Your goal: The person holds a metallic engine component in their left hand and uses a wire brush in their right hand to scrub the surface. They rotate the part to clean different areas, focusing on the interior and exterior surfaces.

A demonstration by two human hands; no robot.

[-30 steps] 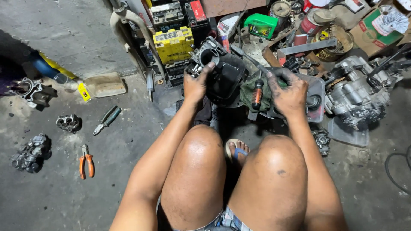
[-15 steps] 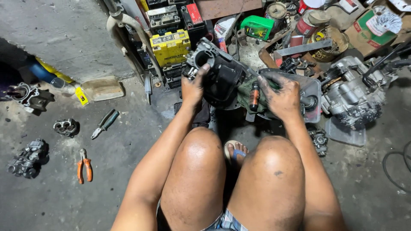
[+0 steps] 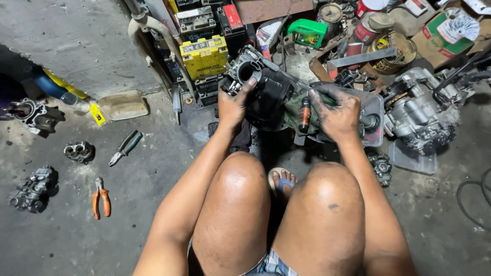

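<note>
The left hand [image 3: 232,105] is gripping one black engine cylinder [image 3: 261,89], fingers curled around its open port end, at 12 o'clock from the knees. The right hand [image 3: 337,115] is pressing down, fingers bent; whether it is gripping the orange-handled screwdriver [image 3: 305,113] beside it cannot be determined. One yellow battery [image 3: 204,55] is standing at 11 o'clock. Two pliers are lying at 9 o'clock: orange-handled pliers [image 3: 101,197] and dark-handled pliers [image 3: 125,147]. The stained concrete floor [image 3: 76,240] is bearing scattered parts.

Only one view here, shot from the person's head, looking steeply down past the bare knees at the grease-blackened left hand [image 3: 232,107] and right hand [image 3: 337,115]. Pretty close in, with grey concrete floor [image 3: 61,240] spreading left of the hands.
</note>
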